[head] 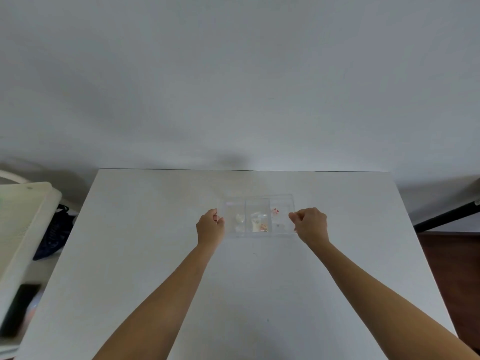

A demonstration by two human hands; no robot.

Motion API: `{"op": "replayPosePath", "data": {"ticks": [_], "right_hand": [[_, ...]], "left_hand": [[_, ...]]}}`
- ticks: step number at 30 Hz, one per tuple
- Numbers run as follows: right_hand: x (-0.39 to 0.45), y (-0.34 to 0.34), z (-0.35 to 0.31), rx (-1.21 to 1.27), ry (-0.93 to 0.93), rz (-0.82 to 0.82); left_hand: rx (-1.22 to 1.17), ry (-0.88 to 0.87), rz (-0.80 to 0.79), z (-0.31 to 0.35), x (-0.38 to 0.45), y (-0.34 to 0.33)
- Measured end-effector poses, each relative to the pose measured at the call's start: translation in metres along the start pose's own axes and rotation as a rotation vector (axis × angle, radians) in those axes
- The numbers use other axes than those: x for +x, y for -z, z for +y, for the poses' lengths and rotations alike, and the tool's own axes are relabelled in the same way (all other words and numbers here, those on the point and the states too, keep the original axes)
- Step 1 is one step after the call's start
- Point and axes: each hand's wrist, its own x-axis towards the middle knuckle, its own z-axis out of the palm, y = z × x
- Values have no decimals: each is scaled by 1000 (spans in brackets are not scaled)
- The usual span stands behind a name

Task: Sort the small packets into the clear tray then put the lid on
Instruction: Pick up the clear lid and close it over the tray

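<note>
Centrally on the white tabletop (155,255), toward its far half, sat the clear tray (257,201), a shallow transparent box split into three compartments side by side. Both bare arms reached out to it from the near edge. The left hand (210,226) was at the tray's left end, its fingers (217,218) curled and pinched together on a thin clear edge there. The right hand (310,224) was at the right end, curled the same way with its fingertips (293,216) closed on the clear edge at that side. That edge seemed to belong to a transparent lid (283,231) held level over the tray, but clear plastic on clear plastic made it hard to separate the two, and I could not tell whether the lid was already seated or just above the rim.

Inside, the small packets were visible through the plastic. A whitish packet (240,219) lay in the left compartment. A pale packet with orange marks (259,224) lay in the middle compartment. A packet with red spots (275,211) lay in the right compartment, toward its far end; a faint grey speck nearer the front of that compartment was too small to identify.

Off the tabletop's left side stood a white perforated panel (23,224) on a slant, with a dark blue bag (55,235) beside it and a black flat object (19,307) nearer the camera. A dark bar (446,216) ran along at the right edge.
</note>
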Motion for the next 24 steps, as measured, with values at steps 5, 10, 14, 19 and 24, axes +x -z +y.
{"op": "replayPosePath", "data": {"ticks": [5,10,14,19,24], "right_hand": [[3,1,-3,-7,-37,37],[3,1,-1,-17,-70,46],[5,0,3,-58,-86,43],[8,-4,9,-49,-88,27],[12,-4,16,-55,-116,1]], "left_hand": [[13,8,-27,6,4,0],[72,-31,-20,6,5,-2],[102,-42,-27,9,3,-3],[126,-66,-17,5,5,-5],[116,-42,-40,5,8,-8]]}}
